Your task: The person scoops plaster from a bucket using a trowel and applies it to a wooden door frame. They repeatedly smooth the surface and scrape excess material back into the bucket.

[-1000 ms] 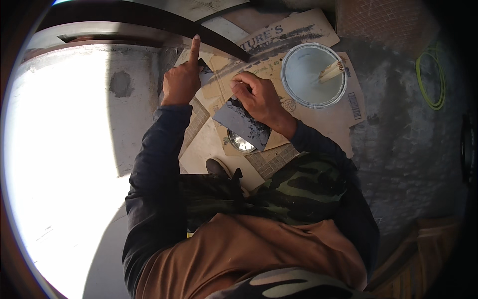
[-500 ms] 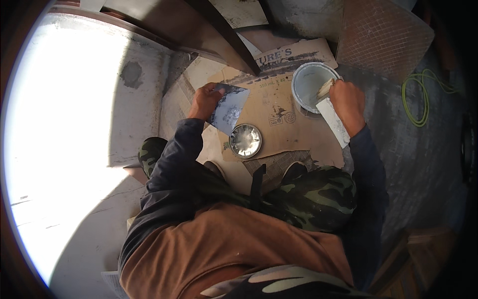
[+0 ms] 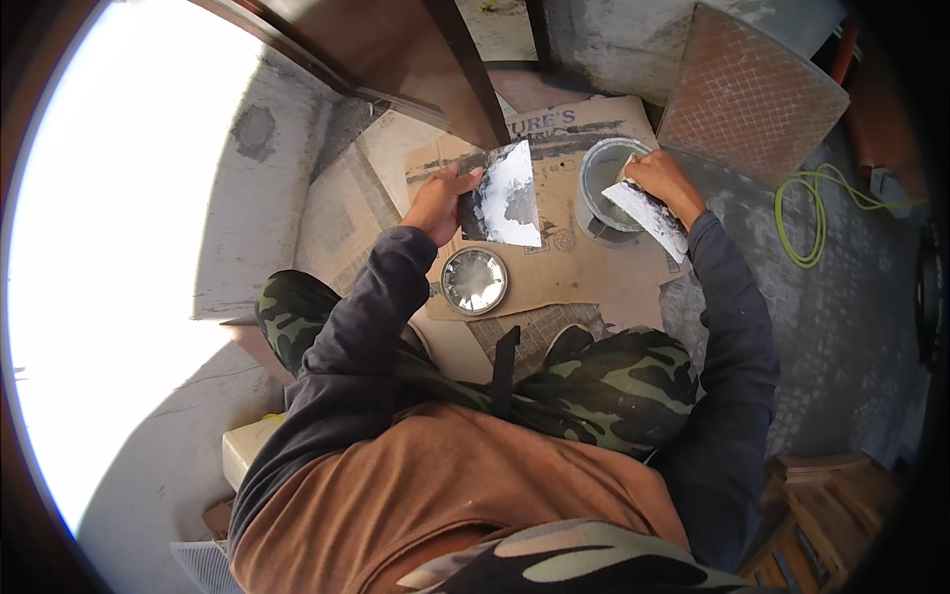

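My left hand (image 3: 442, 201) grips the edge of a dark, rectangular flat sheet (image 3: 483, 224), thumb on top. White putty-like paste covers much of the sheet. In my right hand (image 3: 665, 182), closed fingers hold a wide putty knife (image 3: 648, 218) with a white-smeared blade; its handle is mostly hidden. The blade slants over the right rim of a grey bucket (image 3: 586, 203); I cannot tell whether it touches. A round, shiny metal lid (image 3: 473, 281) lies on the flattened cardboard (image 3: 564, 282), below the sheet.
A dark brown frame (image 3: 465, 74) rises beyond the cardboard. A reddish grid-patterned panel (image 3: 754, 97) leans at the far right, near a coiled yellow-green hose (image 3: 800, 223). Wooden pieces (image 3: 821, 515) lie at lower right. A pale wall (image 3: 252, 188) stands at left.
My left hand has moved right with the sheet, turning its white-smeared face more into view. My right hand has shifted slightly left beside the bucket, and the blade has tilted flatter. The whole view has shifted.
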Demonstrator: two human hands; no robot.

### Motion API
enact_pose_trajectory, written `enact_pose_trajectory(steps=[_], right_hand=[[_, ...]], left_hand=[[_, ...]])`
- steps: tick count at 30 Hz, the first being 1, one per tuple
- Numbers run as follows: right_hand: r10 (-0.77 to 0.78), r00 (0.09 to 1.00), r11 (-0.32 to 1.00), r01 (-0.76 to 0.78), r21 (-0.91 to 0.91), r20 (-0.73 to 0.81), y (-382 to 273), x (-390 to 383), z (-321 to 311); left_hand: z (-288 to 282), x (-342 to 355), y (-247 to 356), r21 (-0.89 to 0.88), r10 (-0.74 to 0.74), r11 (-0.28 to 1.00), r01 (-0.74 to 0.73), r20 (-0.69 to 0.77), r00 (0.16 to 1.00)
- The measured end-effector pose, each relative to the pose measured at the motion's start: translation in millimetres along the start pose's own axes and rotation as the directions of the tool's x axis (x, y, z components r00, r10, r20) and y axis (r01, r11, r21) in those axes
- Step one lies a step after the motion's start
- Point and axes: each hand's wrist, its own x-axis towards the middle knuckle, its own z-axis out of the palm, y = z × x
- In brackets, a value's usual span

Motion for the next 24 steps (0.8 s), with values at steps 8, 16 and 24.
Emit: enact_pose_trajectory(steps=[8, 16, 24], right_hand=[[0.026, 0.987, 0.989, -0.002, 0.15, -0.158, -6.4, -64.2, -42.3], [-0.035, 0.96, 0.911, 0.145, 0.385, -0.278, -83.0, -174.9, -140.0], [-0.001, 0.911, 0.943, 0.138, 0.302, -0.413, -86.4, -195.5, -137.7]], left_hand=[[23.8, 11.9, -12.7, -0.175, 0.074, 0.983, -0.053, 0.111, 0.991], [86.6, 53.5, -35.2, -0.033, 0.075, 0.997, -0.073, 0.074, 0.994], [149.0, 69.3, -62.4, -0.077, 0.002, 0.997, 0.007, 0.122, 0.993]])
